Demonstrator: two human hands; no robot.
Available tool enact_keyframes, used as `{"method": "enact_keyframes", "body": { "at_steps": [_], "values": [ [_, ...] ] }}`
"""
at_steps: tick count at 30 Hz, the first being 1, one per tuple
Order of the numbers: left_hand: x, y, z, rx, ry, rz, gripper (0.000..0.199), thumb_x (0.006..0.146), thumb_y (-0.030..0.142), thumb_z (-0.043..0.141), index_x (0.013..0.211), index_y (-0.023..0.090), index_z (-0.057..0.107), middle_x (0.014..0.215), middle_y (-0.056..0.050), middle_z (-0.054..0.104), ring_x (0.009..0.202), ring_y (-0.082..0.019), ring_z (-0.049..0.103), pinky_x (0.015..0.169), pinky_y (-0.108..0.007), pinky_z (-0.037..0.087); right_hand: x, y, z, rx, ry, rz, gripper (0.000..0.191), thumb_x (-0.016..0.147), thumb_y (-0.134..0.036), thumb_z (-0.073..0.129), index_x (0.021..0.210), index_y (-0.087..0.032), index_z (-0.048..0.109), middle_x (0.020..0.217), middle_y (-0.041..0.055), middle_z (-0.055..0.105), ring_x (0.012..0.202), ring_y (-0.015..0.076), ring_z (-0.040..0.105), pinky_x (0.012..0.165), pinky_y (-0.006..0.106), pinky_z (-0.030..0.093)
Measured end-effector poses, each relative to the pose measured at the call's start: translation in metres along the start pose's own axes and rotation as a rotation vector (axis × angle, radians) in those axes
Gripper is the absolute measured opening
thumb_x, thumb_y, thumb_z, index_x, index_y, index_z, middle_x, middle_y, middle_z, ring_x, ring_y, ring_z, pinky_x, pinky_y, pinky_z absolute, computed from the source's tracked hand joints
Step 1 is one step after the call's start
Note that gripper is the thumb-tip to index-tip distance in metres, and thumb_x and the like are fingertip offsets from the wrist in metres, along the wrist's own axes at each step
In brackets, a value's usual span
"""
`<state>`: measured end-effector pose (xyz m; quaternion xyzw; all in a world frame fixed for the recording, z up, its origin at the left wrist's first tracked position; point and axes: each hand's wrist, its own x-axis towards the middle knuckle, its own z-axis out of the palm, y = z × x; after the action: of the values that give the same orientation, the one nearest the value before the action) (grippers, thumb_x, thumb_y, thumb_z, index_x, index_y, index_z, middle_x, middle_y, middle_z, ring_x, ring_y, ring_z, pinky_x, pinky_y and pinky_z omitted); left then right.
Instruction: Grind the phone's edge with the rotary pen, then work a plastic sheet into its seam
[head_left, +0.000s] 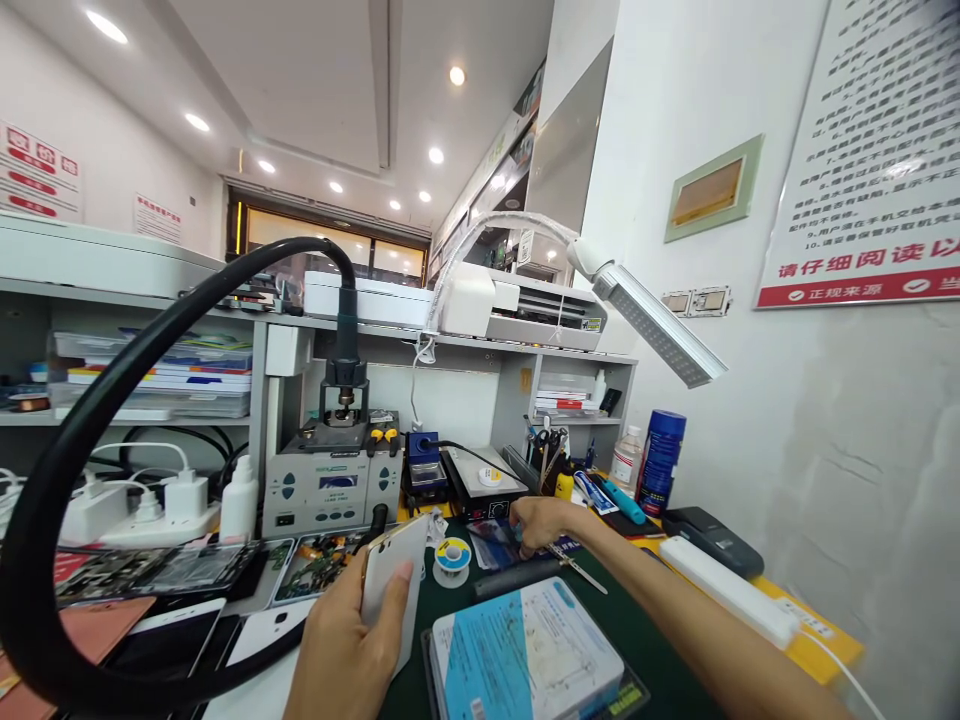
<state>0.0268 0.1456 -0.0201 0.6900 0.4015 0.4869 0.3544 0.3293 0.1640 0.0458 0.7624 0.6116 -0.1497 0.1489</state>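
My left hand [352, 625] is wrapped around a smartphone [397, 580] with a white back and a gold-coloured edge, held tilted over the front of the bench. Stretched out to the far side of the mat, my right hand [541, 522] has its fingers curled downward and closed; what they grip, if anything, is hidden. Close to those fingers are a small clear plastic bag [491, 545] and a thin metal tool [585, 572]. A solder wire spool [452, 557] lies between the two hands. In front of me is a blue and white box [525, 655].
A black flexible hose [45, 480] arcs across the left side to a grey soldering station [330, 495]. Phones and circuit boards [319, 565] cover the left bench. At right stand a blue can [661, 460] and a white power strip [727, 590]; an LED lamp [660, 325] hangs above.
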Motion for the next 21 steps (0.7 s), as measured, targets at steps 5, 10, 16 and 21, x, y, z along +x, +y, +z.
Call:
{"method": "enact_keyframes", "body": {
  "at_steps": [5,10,16,21],
  "values": [
    [-0.001,0.0,-0.002,0.011,-0.003,0.029,0.056,0.089,0.066,0.053,0.117,0.02,0.068,0.115,-0.012,0.077,0.103,-0.034,0.073,0.089,-0.045,0.059,0.001,0.0,-0.001,-0.011,-0.031,0.035,0.034,0.1,-0.035,0.066,0.127,-0.016,0.063,0.128,0.0093,0.065,0.109,0.0259,0.067,0.091,0.046,0.058],
    [-0.001,0.002,-0.001,0.03,0.019,0.055,0.054,0.089,0.065,0.052,0.114,0.02,0.069,0.112,-0.012,0.078,0.101,-0.034,0.073,0.088,-0.045,0.059,-0.001,-0.002,-0.007,0.044,-0.047,0.067,0.034,0.1,-0.035,0.066,0.128,-0.016,0.063,0.127,0.0094,0.065,0.106,0.0247,0.068,0.089,0.044,0.059],
    [-0.002,0.01,0.001,0.031,0.03,0.004,0.061,0.084,0.071,0.049,0.109,0.02,0.068,0.107,-0.014,0.077,0.099,-0.035,0.072,0.085,-0.047,0.058,-0.01,-0.001,-0.016,0.157,-0.043,0.079,0.033,0.1,-0.035,0.066,0.127,-0.016,0.063,0.125,0.0093,0.066,0.105,0.024,0.068,0.088,0.043,0.06],
    [-0.002,0.016,0.0,0.019,0.03,-0.035,0.069,0.079,0.076,0.049,0.109,0.018,0.068,0.106,-0.016,0.077,0.097,-0.036,0.071,0.084,-0.046,0.059,-0.014,-0.008,-0.011,0.209,0.048,0.147,0.034,0.1,-0.035,0.066,0.128,-0.016,0.063,0.127,0.0096,0.065,0.106,0.0247,0.068,0.089,0.044,0.059]
  ]
}}
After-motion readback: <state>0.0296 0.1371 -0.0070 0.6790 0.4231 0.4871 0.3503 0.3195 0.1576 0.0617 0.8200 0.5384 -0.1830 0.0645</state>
